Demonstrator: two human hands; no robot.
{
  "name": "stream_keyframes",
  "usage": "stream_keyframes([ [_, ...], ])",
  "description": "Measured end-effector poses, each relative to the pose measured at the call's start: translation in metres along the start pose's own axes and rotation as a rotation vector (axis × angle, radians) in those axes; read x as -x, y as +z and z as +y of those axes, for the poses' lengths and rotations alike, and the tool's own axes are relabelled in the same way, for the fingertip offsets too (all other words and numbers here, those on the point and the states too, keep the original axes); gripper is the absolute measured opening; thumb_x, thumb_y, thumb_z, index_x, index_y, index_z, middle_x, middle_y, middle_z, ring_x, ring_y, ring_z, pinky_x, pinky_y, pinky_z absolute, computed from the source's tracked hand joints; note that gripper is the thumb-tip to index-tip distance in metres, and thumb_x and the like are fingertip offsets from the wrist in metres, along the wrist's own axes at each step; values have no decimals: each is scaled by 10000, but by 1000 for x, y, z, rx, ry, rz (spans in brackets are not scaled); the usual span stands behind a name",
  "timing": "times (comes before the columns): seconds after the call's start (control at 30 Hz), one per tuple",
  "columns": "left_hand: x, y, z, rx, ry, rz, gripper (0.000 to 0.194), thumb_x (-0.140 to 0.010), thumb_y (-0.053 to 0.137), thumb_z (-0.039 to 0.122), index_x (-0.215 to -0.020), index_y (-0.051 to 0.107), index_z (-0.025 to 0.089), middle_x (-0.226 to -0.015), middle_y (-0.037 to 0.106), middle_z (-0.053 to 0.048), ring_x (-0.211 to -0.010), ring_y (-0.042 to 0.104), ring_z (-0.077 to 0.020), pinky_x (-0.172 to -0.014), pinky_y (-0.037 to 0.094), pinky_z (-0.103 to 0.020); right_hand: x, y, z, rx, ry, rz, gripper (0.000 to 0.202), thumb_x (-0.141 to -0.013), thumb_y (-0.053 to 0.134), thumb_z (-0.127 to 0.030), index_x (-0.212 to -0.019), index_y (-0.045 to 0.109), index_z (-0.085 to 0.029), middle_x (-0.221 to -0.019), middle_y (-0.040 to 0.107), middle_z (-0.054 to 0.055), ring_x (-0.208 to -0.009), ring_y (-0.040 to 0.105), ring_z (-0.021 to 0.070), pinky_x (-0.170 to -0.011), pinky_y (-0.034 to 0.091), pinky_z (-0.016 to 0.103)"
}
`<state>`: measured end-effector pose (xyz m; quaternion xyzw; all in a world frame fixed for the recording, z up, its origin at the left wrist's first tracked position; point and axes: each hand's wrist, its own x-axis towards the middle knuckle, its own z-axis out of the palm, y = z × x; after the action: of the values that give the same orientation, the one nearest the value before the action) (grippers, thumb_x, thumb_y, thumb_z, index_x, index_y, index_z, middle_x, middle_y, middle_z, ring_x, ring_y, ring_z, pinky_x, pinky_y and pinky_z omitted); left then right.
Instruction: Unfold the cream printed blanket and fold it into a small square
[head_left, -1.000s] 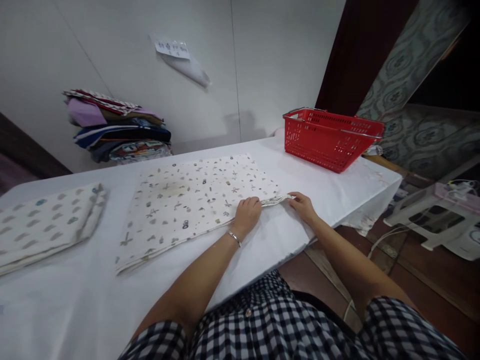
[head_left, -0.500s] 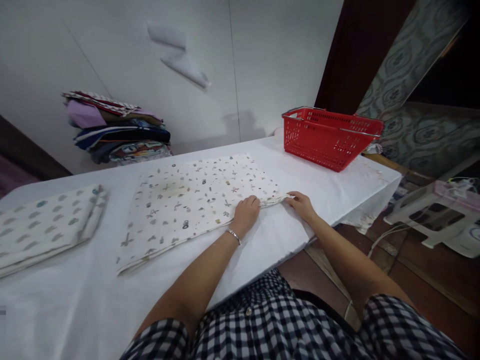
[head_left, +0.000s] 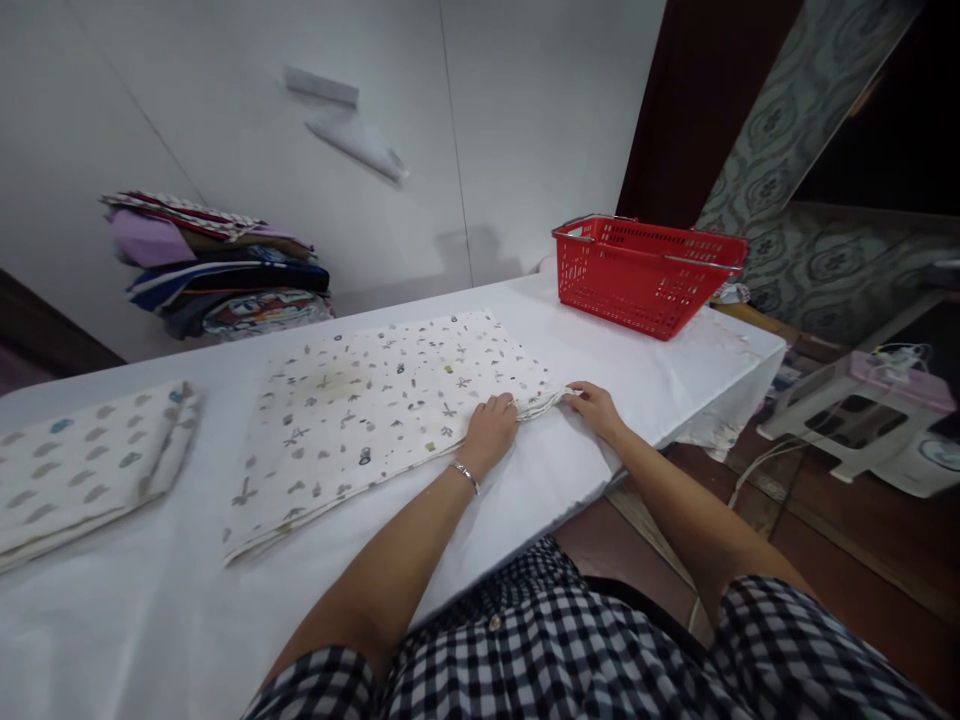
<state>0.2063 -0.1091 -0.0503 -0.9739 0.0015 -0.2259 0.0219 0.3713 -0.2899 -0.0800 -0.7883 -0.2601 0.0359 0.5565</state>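
A white cloth [head_left: 390,400] with small grey, green and blue prints lies folded in layers, flat on the table. My left hand [head_left: 491,428] rests on its near edge, the fingers curled over the layers. At the near right corner my right hand [head_left: 595,407] pinches the layered edge between thumb and fingers. Between my hands that edge is slightly bunched and raised. To the left lies a second folded cloth [head_left: 90,460], white with grey and teal spots, touched by neither hand.
The table has a white cover [head_left: 187,620]. A red plastic basket [head_left: 637,285] with metal handles stands at its back right. Behind the table's left side is a stack of folded fabrics [head_left: 225,265]. A white plastic stool [head_left: 855,410] stands on the floor at right.
The camera view has shifted slightly, so the surroundings sit a little further left. Both hands keep their hold on the printed cloth's near edge, with hardly any movement.
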Motion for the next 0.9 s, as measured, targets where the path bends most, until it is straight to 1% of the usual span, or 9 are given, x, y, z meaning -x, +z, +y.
stream_keyframes([
  [0.13, 1, -5, 3, 24, 62, 20, 117, -845, 477, 111, -885, 568, 172, -1130, 575, -85, -1003, 512, -209, -801, 417, -344, 0, -2, 2, 46, -53, 18, 365, -710, 605, -457, -925, 673, -170, -592, 587, -4, -535, 491, 134, -546, 407, 272],
  [0.23, 4, -10, 4, 46, 92, 57, 125, -838, 478, 101, -889, 571, 168, -1144, 574, -85, -1064, 493, -211, -847, 407, -352, -1, -4, 5, 110, -168, 16, 343, -724, 598, -447, -943, 671, -194, -787, 658, 34, -617, 530, 146, -621, 450, 296],
  [0.3, 5, -13, 4, 41, 90, 55, 123, -837, 474, 101, -863, 574, 168, -1144, 578, -84, -1069, 494, -214, -847, 407, -358, -2, -5, 4, 146, -244, -12, 307, -734, 603, -428, -941, 673, -212, -933, 668, 50, -682, 553, 155, -681, 464, 313],
  [0.37, 5, -16, 6, 33, 106, 54, 141, -847, 457, 102, -864, 581, 167, -1154, 575, -87, -1074, 493, -215, -858, 402, -367, -4, -7, 2, 168, -287, -17, 287, -758, 593, -415, -956, 673, -225, -1009, 661, 53, -709, 563, 160, -703, 467, 322],
  [0.5, 1, -19, 10, 20, 167, 68, 185, -874, 420, 109, -869, 596, 170, -1162, 572, -93, -1090, 485, -218, -894, 383, -387, -7, -14, -5, 229, -322, -35, 273, -782, 579, -405, -976, 675, -238, -968, 671, 46, -714, 572, 170, -710, 468, 327],
  [0.6, -3, -21, 11, 28, 116, 72, 179, -876, 433, 120, -872, 604, 172, -1160, 577, -91, -1069, 493, -216, -881, 386, -389, -6, -19, -7, 220, -326, 42, 299, -797, 561, -424, -997, 669, -230, -1041, 660, 64, -736, 579, 172, -719, 480, 330],
  [0.63, -4, -21, 11, 33, 96, 72, 175, -872, 440, 120, -857, 606, 173, -1158, 579, -88, -1067, 495, -216, -872, 389, -387, -5, -21, -6, 223, -327, 41, 303, -794, 561, -427, -995, 669, -228, -1070, 654, 70, -762, 586, 179, -729, 485, 337],
  [0.73, -6, -20, 10, 45, 74, 82, 182, -876, 442, 122, -810, 603, 174, -1162, 581, -80, -1080, 488, -213, -866, 388, -384, -1, -23, -2, 257, -340, -24, 287, -789, 559, -415, -979, 675, -234, -1114, 644, 73, -867, 596, 208, -777, 491, 365],
  [0.9, -3, -17, 10, 38, 132, 86, 176, -882, 443, 118, -797, 589, 166, -1123, 592, -69, -1036, 497, -205, -860, 379, -373, 2, -25, 0, 291, -357, -46, 262, -805, 553, -385, -984, 673, -235, -1118, 640, 74, -859, 606, 205, -785, 493, 363],
])
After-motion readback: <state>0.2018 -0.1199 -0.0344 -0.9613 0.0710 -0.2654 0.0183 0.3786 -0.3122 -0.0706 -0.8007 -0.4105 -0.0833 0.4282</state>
